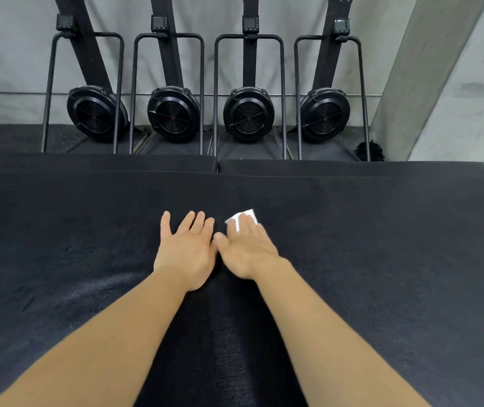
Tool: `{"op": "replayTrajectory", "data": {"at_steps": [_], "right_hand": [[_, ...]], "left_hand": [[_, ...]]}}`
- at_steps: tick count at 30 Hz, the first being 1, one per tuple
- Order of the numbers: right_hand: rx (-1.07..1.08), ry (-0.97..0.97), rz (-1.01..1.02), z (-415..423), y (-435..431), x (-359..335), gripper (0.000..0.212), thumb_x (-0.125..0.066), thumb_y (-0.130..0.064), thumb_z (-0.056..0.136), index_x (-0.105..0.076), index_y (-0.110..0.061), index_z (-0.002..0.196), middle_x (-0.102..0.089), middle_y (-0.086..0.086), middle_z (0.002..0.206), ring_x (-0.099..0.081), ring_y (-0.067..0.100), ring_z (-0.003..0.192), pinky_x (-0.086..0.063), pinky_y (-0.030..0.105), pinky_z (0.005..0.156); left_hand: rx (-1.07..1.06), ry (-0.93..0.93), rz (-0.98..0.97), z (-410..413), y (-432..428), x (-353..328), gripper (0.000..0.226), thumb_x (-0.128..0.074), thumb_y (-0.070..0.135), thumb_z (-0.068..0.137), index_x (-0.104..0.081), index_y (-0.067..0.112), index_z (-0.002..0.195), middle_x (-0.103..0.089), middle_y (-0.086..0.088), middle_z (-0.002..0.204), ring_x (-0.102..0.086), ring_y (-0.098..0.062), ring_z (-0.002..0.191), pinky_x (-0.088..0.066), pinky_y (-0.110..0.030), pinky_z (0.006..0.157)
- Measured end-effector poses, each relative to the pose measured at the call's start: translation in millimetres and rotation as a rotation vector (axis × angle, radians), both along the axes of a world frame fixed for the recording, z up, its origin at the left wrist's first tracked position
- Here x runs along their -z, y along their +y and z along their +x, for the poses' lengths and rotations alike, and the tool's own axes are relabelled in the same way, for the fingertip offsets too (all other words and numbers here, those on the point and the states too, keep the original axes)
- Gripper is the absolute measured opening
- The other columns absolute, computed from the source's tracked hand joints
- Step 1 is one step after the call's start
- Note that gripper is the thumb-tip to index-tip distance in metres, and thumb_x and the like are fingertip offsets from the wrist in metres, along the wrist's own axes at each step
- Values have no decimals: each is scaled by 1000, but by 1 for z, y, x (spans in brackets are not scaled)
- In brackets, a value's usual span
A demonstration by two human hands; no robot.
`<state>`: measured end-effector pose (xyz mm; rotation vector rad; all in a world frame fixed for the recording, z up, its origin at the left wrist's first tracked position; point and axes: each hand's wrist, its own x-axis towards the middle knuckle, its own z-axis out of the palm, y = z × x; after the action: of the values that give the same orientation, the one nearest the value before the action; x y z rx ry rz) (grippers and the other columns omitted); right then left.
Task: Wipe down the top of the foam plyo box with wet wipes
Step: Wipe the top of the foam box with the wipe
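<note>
The black foam plyo box (pixel 381 259) fills the lower half of the view, its top facing me. My right hand (pixel 245 251) lies flat on that top with straight fingers pressing a white wet wipe (pixel 242 218) against it; only the wipe's far edge shows past the fingertips. My left hand (pixel 185 251) rests flat on the box just left of the right hand, fingers spread and straight, holding nothing. A patch of the box top near my forearms looks lighter and streaked.
Two more black foam boxes (pixel 94 163) (pixel 352 168) butt against the far edge. Behind them several black rowing machines (pixel 246 113) stand upright against a grey wall. A grey concrete column (pixel 440 83) rises at the right.
</note>
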<state>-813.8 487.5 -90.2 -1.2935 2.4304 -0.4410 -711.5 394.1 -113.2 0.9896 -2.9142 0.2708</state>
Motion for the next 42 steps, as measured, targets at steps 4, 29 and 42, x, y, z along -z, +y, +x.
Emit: {"op": "replayTrajectory", "data": {"at_steps": [4,29,42], "right_hand": [[-111,-23,9,4,-2,-1,60,-12,-45,105,-14,-20,159,-2,0,166,0,13,151,-2,36,123],[13,66,-51,2,27,1,55,-25,-47,102,-29,-20,150,-24,-2,151,-24,20,137,-18,34,118],[118,43,-73,-65,57,-1,45,-27,-43,99,-38,-32,141,-30,-12,141,-32,17,107,-30,33,104]], "left_hand": [[4,-42,-17,0,-1,0,60,-18,39,100,-4,18,155,-3,-2,163,3,-20,150,15,-59,112],[-13,12,30,-2,0,-1,57,-8,42,101,-9,20,154,-6,1,163,1,-17,150,13,-56,114],[-22,-2,12,-2,-2,2,59,-4,45,101,-10,22,154,-6,3,163,1,-16,150,13,-55,114]]}}
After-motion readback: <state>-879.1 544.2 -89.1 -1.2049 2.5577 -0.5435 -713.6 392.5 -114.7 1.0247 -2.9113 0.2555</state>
